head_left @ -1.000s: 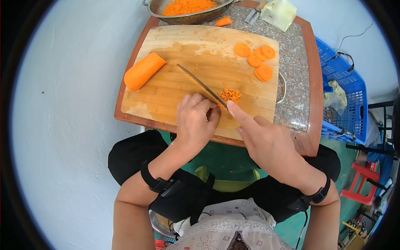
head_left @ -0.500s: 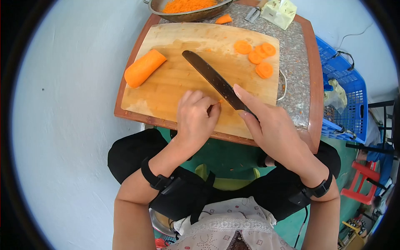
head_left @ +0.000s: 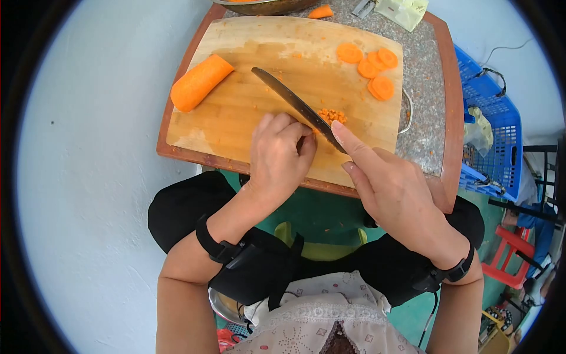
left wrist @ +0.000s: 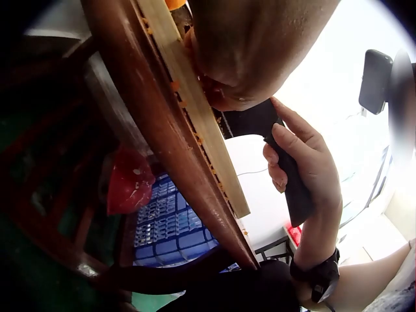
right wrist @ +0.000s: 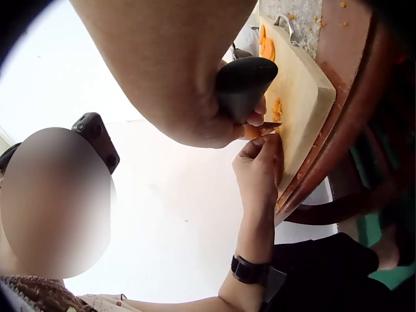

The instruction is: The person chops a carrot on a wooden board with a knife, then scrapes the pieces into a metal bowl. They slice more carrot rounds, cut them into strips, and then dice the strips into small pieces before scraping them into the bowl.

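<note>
The right hand (head_left: pixel 401 197) grips the black handle of a knife (head_left: pixel 300 107), whose blade slants up-left over the cutting board (head_left: pixel 218 130). Fingers of the left hand (head_left: pixel 278 153) curl beside the blade and pinch a small orange piece, mostly hidden. Finely chopped carrot (head_left: pixel 332 115) lies just right of the blade. In the left wrist view the right hand (left wrist: pixel 312 162) wraps round the handle (left wrist: pixel 292 188). The right wrist view shows the left hand (right wrist: pixel 259 170) low at the board, near chopped carrot (right wrist: pixel 277 109).
A thick carrot piece (head_left: pixel 201 82) lies at the board's left, and several round slices (head_left: pixel 377 62) at its upper right. Beyond the board are a pan (head_left: pixel 265 7), a carrot end (head_left: pixel 321 12) and a plastic packet (head_left: pixel 402 12). A blue crate (head_left: pixel 492 124) stands right of the table.
The knife rose clear of the chopped carrot, blade turned flatter, then came back beside the left fingers. The left hand keeps its place by the blade. The whole head view has shifted slightly.
</note>
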`<state>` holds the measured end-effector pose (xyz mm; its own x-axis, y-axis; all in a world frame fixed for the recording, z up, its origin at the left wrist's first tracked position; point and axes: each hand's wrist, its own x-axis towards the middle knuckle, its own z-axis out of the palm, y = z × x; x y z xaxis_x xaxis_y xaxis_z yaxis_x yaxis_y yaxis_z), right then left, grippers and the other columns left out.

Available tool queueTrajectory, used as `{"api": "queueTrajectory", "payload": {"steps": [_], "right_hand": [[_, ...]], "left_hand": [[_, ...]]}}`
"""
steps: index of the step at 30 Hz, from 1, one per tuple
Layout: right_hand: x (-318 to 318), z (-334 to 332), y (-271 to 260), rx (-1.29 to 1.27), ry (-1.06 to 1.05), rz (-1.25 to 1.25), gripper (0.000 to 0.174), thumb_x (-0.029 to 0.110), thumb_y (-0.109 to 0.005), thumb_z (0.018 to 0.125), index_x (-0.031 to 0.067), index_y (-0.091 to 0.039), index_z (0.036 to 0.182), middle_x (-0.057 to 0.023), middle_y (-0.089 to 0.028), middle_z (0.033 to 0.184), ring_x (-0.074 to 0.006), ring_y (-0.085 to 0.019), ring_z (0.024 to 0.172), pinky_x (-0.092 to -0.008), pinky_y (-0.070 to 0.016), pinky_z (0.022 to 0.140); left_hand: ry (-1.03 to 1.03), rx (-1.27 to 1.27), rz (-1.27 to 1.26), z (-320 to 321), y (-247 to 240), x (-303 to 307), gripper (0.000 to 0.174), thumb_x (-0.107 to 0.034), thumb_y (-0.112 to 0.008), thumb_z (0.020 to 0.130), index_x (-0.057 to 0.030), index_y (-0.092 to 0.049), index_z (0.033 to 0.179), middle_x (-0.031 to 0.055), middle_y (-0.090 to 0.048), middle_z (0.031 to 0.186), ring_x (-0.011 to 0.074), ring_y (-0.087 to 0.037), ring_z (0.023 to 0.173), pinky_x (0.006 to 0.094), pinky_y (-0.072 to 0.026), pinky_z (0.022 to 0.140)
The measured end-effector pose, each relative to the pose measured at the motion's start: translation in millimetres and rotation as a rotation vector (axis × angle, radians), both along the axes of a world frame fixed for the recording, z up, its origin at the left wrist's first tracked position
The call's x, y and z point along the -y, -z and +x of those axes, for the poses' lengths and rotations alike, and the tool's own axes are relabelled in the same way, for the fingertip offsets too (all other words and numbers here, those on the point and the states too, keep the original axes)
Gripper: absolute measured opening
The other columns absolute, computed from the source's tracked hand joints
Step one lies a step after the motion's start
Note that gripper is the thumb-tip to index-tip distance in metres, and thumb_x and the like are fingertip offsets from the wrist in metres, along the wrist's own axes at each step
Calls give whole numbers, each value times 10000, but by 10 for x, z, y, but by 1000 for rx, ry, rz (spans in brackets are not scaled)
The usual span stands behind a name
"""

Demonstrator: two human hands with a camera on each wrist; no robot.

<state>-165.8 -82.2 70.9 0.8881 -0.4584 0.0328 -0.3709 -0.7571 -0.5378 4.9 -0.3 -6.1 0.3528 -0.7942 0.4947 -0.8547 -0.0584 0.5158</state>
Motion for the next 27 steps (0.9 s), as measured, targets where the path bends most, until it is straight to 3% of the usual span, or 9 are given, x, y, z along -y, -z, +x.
{"api": "queueTrajectory", "payload": {"steps": [3,6,9,15,27], "right_hand": [[11,2,48,61,-60,-94,605,26,-609,792,48,-445,1374,-143,-557,648,-323,-584,508,-406,-491,470],[-7,10,29,8,-54,-114,605,12,-598,784,38,-445,1369,-152,-557,645,-325,-584,510,-406,-494,472],[10,76,-58,-114,7,-32,524,43,-607,864,108,-473,1367,-173,-600,741,-361,-601,633,-442,-475,563],[76,81,33,57,57,50,509,37,-597,866,95,-477,1358,-208,-638,843,-390,-620,724,-447,-485,610],[-53,52,-9,-52,-9,-67,511,56,-603,864,117,-489,1359,-152,-563,682,-347,-574,564,-422,-480,553]], "left_hand": [[6,-3,-3,5,-2,5,86,13,-693,662,-21,-645,725,91,-553,730,290,-521,724,384,-430,654],[12,3,0,5,-4,0,92,15,-691,659,-23,-642,727,90,-553,732,289,-518,724,384,-430,654],[17,17,8,8,-11,0,94,18,-689,658,-25,-641,726,88,-552,732,287,-515,720,382,-431,655],[28,-6,2,8,-5,3,82,19,-687,666,-18,-645,725,95,-561,742,289,-522,733,371,-438,659],[-3,3,12,-11,-21,7,76,9,-688,660,-33,-646,708,78,-567,738,277,-523,743,378,-435,675]]}}
